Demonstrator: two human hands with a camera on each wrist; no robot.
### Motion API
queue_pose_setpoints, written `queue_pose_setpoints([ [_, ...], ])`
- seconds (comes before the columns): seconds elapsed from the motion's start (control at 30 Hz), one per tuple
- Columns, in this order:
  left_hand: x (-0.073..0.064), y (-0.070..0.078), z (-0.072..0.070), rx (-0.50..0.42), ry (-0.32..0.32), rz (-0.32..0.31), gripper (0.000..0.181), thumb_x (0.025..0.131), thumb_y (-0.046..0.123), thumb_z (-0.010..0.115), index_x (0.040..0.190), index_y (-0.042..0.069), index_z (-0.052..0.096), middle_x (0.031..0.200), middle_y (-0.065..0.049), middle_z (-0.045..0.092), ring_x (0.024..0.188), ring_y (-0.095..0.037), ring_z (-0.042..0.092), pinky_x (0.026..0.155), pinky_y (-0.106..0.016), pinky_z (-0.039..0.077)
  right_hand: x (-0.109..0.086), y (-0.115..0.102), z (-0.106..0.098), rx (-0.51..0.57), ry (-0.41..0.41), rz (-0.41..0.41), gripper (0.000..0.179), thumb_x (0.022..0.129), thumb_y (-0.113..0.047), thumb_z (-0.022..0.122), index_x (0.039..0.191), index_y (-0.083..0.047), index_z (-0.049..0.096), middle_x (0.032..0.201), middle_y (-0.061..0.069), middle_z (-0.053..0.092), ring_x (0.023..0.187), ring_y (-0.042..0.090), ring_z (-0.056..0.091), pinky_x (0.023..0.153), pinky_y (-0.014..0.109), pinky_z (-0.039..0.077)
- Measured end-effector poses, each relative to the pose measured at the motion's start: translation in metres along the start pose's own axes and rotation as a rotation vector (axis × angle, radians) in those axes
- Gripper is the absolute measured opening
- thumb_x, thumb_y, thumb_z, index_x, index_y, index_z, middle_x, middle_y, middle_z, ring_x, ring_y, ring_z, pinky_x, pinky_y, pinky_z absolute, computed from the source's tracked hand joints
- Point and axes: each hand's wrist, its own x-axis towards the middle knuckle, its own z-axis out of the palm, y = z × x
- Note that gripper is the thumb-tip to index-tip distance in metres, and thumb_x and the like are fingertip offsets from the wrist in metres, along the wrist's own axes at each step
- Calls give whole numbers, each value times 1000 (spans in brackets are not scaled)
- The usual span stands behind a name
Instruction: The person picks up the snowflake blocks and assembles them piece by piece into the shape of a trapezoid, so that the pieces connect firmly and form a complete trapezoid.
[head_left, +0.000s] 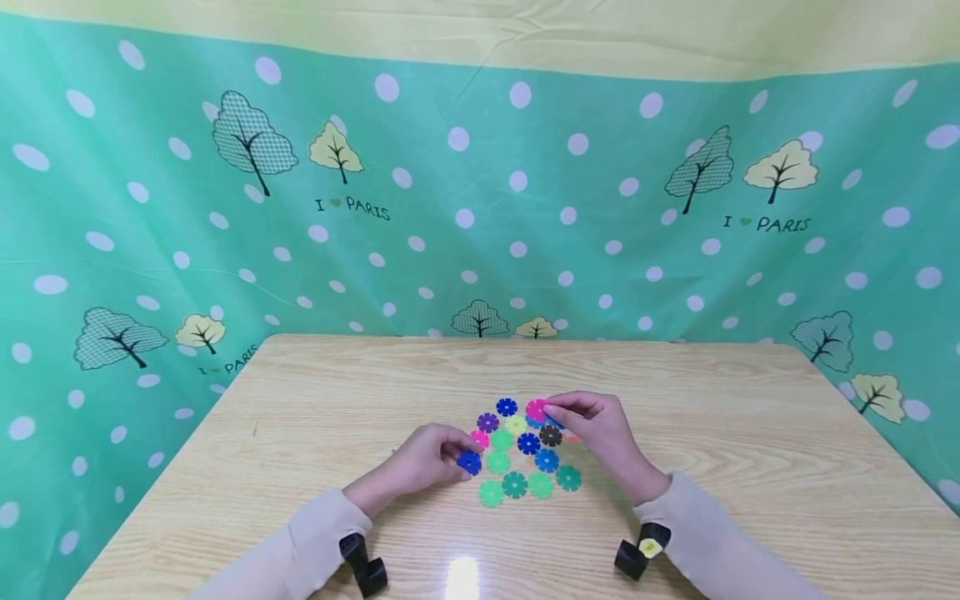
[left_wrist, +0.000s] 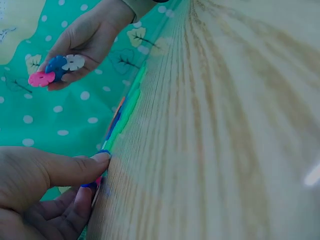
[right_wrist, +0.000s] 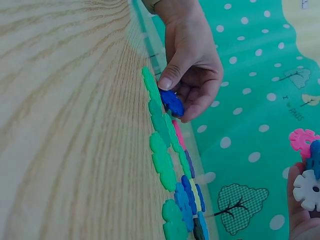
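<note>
My left hand [head_left: 427,460] pinches a dark blue notched plastic disc [head_left: 469,463] between thumb and fingers, at the left side of a cluster of similar flower-shaped discs. In the right wrist view that disc [right_wrist: 172,103] is tilted just off the others. My right hand [head_left: 603,429], over the cluster's far right side, grips joined discs: a pink one [right_wrist: 303,142], a blue one [left_wrist: 56,67] and a white one [right_wrist: 307,190]. The head view hides the white disc behind the fingers.
Loose discs lie flat on the wooden table [head_left: 315,392]: green [head_left: 491,493], teal [head_left: 568,477], blue [head_left: 547,459], purple [head_left: 487,422], yellow [head_left: 515,425] and dark brown [head_left: 551,435]. A green dotted cloth [head_left: 420,167] hangs behind the table.
</note>
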Motion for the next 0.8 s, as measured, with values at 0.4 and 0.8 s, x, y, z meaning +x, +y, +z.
queue_pose_setpoints([
  [0.4,4,7,-8,-88,12,-66,34,76,8,77,109,7,70,78,2,63,66,-12,54,54,-20,48,1,-1,0,-8,16,24,23,84,-17,72,98,2,71,95,13,71,84,15,66,72,24,55],
  [0.8,14,30,-22,-156,104,-68,37,77,9,76,112,3,68,84,-3,68,67,-12,55,54,-18,46,2,-3,3,-15,29,23,22,85,-18,71,97,1,71,96,12,71,84,18,66,71,24,55],
])
